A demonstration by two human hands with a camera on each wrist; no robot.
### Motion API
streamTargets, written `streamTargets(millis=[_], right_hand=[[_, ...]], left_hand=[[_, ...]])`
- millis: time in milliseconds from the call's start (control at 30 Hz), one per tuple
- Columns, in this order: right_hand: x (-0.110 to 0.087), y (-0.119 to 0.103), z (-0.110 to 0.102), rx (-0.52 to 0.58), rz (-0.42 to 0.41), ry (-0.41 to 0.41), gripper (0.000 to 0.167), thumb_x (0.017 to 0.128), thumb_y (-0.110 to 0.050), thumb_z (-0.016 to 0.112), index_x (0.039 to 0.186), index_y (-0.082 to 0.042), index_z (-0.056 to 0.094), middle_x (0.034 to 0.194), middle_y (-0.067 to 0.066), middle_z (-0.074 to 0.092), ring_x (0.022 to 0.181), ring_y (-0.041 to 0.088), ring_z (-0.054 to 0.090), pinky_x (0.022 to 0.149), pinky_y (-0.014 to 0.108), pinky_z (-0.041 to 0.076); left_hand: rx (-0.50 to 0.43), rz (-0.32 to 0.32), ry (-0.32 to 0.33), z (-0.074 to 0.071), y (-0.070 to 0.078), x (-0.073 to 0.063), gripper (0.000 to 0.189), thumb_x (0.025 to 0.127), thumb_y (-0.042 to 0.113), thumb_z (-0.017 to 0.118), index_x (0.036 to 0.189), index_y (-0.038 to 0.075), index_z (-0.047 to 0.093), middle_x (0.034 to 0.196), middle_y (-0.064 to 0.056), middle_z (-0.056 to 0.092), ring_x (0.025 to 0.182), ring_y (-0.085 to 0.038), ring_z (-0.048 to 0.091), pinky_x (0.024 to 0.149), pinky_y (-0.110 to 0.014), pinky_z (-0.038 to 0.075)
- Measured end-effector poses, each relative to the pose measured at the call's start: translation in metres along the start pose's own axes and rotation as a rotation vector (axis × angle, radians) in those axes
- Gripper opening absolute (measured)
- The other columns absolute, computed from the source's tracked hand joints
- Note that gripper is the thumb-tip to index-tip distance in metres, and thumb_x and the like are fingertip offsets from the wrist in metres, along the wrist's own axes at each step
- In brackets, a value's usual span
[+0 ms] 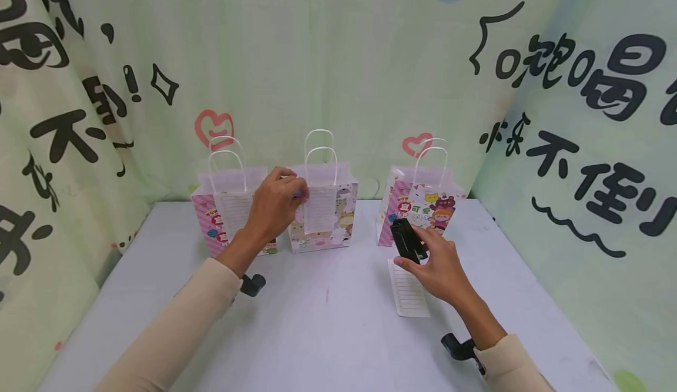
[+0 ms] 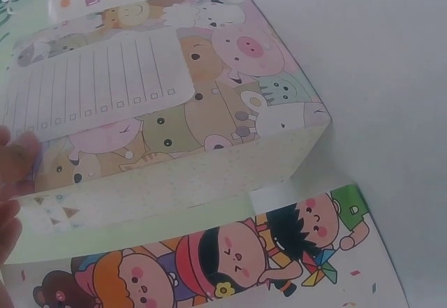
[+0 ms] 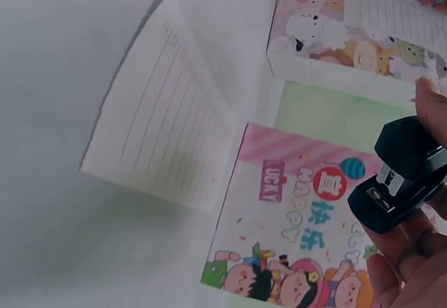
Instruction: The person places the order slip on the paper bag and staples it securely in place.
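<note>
In the right hand point(image 1: 439, 267), a black stapler point(image 1: 407, 241), gripped between thumb and fingers; near that hand, a lined sheet point(image 1: 409, 292) lying on the table point(image 1: 317, 339). Under the thumb of the left hand point(image 1: 276, 201), a checklist sheet point(image 1: 320, 211), pinched against an animal-print gift bag point(image 1: 346, 207).

Pale green curtains point(image 1: 264, 57) — black lettering point(image 1: 59, 126), 2 pink hearts point(image 1: 214, 127) — hang behind a white table point(image 1: 328, 333).

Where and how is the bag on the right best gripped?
Probably by both white handles, from above: the loops stand upright over the bag, while in the head view the stapler in the right hand covers part of its front.
</note>
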State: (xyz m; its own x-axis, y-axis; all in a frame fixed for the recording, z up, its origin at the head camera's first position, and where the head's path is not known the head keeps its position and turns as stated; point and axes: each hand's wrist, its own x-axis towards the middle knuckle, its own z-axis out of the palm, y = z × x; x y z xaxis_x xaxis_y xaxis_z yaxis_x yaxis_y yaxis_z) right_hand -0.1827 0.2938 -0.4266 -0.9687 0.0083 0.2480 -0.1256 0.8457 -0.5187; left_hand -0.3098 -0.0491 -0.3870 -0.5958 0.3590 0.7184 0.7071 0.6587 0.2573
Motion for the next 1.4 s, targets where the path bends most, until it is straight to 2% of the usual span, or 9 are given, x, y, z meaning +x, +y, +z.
streamTargets(millis=[100, 300, 467, 700, 867, 1167, 1400], right_hand=[[-0.007, 0.013, -0.005, -0.033, 0.031, 0.002, 0.085, 0.088, -0.035, 0.088, 0.157, -0.004, 0.049, 0.149, 0.024, 0.057, 0.128, 0.044, 0.055, 0.101, 0.061, 0.046], [-0.019, 0.035, -0.015, -0.108, 0.072, 0.016, 0.083, 0.087, -0.036, 0.088, 0.155, -0.004, 0.052, 0.133, 0.027, 0.065, 0.117, 0.045, 0.060, 0.097, 0.060, 0.042], [-0.029, 0.054, -0.021, -0.163, 0.118, 0.000, 0.081, 0.087, -0.038, 0.088, 0.152, -0.004, 0.055, 0.131, 0.029, 0.066, 0.117, 0.045, 0.061, 0.096, 0.060, 0.042], [-0.038, 0.079, -0.029, -0.240, 0.153, -0.027, 0.079, 0.086, -0.041, 0.088, 0.146, 0.000, 0.058, 0.133, 0.034, 0.064, 0.119, 0.052, 0.061, 0.098, 0.068, 0.040], [-0.043, 0.090, -0.032, -0.296, 0.176, -0.051, 0.078, 0.085, -0.041, 0.089, 0.143, 0.002, 0.059, 0.134, 0.036, 0.063, 0.120, 0.054, 0.062, 0.098, 0.071, 0.041], [-0.047, 0.103, -0.034, -0.324, 0.275, -0.117, 0.084, 0.083, -0.043, 0.090, 0.143, 0.004, 0.056, 0.138, 0.039, 0.059, 0.123, 0.056, 0.057, 0.101, 0.071, 0.039], [-0.048, 0.111, -0.034, -0.344, 0.310, -0.145, 0.087, 0.080, -0.045, 0.092, 0.142, 0.004, 0.057, 0.134, 0.039, 0.060, 0.118, 0.053, 0.060, 0.097, 0.068, 0.041]], left_hand=[[0.010, 0.002, -0.003, -0.001, 0.001, 0.000, 0.008, 0.092, 0.006, 0.082, 0.092, 0.012, 0.077, 0.103, -0.006, 0.083, 0.117, -0.029, 0.065, 0.105, -0.045, 0.058], [0.017, 0.002, 0.001, -0.001, 0.001, -0.001, 0.007, 0.092, 0.007, 0.083, 0.094, 0.012, 0.078, 0.105, -0.006, 0.083, 0.117, -0.030, 0.065, 0.106, -0.046, 0.058], [0.022, 0.002, 0.006, -0.002, 0.002, -0.001, 0.007, 0.092, 0.007, 0.083, 0.094, 0.012, 0.078, 0.104, -0.006, 0.083, 0.117, -0.030, 0.065, 0.105, -0.046, 0.058], [0.017, -0.002, 0.001, -0.003, 0.002, -0.002, 0.008, 0.090, 0.006, 0.084, 0.094, 0.011, 0.078, 0.104, -0.008, 0.083, 0.119, -0.030, 0.064, 0.106, -0.046, 0.058], [0.013, -0.007, 0.002, -0.003, 0.002, -0.002, 0.008, 0.091, 0.006, 0.084, 0.093, 0.011, 0.078, 0.105, -0.008, 0.083, 0.119, -0.030, 0.064, 0.105, -0.046, 0.058], [-0.003, -0.003, 0.024, -0.002, 0.000, -0.004, 0.009, 0.091, 0.005, 0.082, 0.093, 0.012, 0.078, 0.104, -0.007, 0.083, 0.117, -0.030, 0.065, 0.107, -0.047, 0.056], [0.008, -0.004, 0.040, -0.003, 0.000, -0.003, 0.008, 0.091, 0.006, 0.083, 0.091, 0.012, 0.078, 0.103, -0.007, 0.083, 0.120, -0.031, 0.064, 0.110, -0.049, 0.054]])
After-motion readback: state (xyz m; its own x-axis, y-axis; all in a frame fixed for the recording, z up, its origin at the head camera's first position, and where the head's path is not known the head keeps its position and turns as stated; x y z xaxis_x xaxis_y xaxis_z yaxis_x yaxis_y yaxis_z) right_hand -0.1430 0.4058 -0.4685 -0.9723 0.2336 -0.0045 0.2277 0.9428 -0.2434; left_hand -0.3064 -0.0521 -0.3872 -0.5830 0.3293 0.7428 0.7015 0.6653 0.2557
